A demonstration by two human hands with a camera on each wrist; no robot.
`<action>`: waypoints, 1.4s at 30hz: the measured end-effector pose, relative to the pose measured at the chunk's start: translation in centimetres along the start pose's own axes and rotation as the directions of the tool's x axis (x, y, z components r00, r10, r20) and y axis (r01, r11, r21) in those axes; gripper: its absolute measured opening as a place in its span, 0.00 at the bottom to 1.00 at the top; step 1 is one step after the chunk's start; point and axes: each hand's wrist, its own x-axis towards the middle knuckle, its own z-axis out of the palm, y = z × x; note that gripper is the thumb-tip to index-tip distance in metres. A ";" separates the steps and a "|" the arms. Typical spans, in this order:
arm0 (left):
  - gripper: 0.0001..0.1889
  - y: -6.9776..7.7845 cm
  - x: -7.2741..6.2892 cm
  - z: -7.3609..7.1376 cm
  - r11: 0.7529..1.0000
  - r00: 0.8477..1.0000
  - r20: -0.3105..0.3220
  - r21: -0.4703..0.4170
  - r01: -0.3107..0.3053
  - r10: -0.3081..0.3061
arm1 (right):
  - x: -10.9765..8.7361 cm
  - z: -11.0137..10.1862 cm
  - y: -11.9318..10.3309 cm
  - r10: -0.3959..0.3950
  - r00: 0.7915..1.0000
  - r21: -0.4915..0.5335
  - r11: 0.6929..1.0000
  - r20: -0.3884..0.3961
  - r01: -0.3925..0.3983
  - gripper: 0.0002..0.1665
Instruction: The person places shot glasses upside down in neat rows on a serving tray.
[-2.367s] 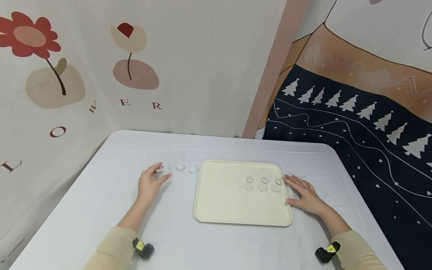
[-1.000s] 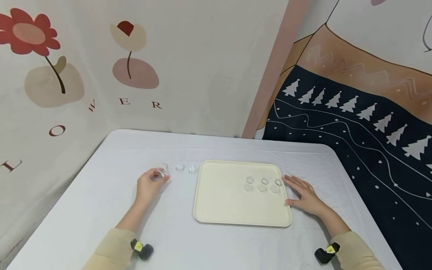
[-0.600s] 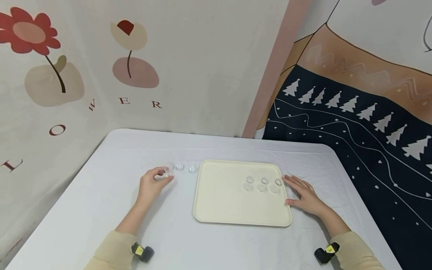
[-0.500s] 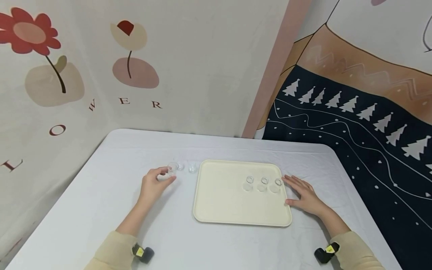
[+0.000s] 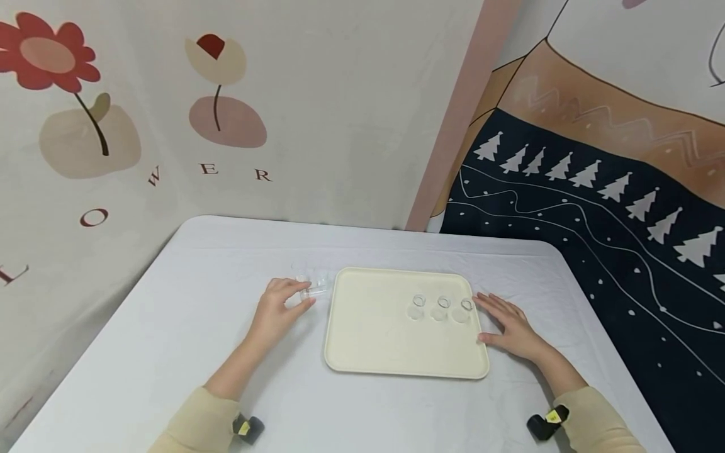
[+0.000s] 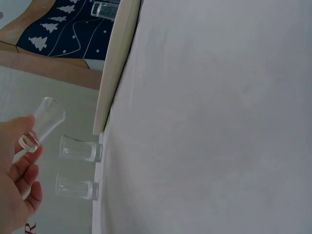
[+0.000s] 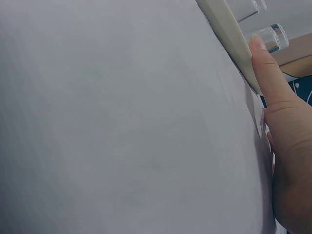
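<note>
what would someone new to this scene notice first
The cream tray stands out on the white table, with three clear glasses toward its right edge. Left of the tray, the left hand pinches another clear glass. Behind, a red flower marks the backdrop at upper left.

Three glasses (image 5: 441, 309) are ranged on the tray (image 5: 374, 340) toward its right edge, two more glasses (image 6: 79, 149) beyond its left.
</note>
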 end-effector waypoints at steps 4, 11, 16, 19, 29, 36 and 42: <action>0.19 0.7 0.1 0.7 1.000 1.000 0.016 -0.008 -0.019 0.019 | 0.0 0.0 0.0 -0.001 1.000 -0.002 1.000 0.001 0.001 0.50; 0.19 2.2 0.7 2.2 0.996 0.997 -0.005 -0.051 -0.072 0.072 | -0.1 0.1 0.1 -0.001 1.000 0.003 1.000 0.004 0.001 0.50; 0.19 3.3 1.3 3.5 0.992 0.997 -0.016 -0.098 -0.081 0.080 | -0.1 0.1 0.1 0.002 1.000 -0.003 1.000 0.002 -0.002 0.50; 0.19 4.0 1.7 4.3 0.986 0.996 -0.025 -0.136 -0.094 0.091 | -0.1 0.1 0.1 -0.002 1.000 -0.002 1.000 -0.003 0.002 0.49; 0.19 5.5 2.3 6.8 0.977 0.999 -0.012 -0.210 -0.044 0.042 | 0.0 0.2 0.2 0.007 1.000 -0.003 1.000 -0.002 -0.007 0.50; 0.19 6.2 2.7 8.2 0.966 1.000 -0.021 -0.258 -0.004 -0.002 | 0.0 0.2 0.3 0.005 1.000 -0.002 1.000 -0.001 -0.005 0.49; 0.19 6.7 2.8 9.6 0.958 0.999 -0.013 -0.286 0.034 -0.039 | 0.1 0.2 0.4 0.001 1.000 -0.004 1.000 -0.002 -0.001 0.49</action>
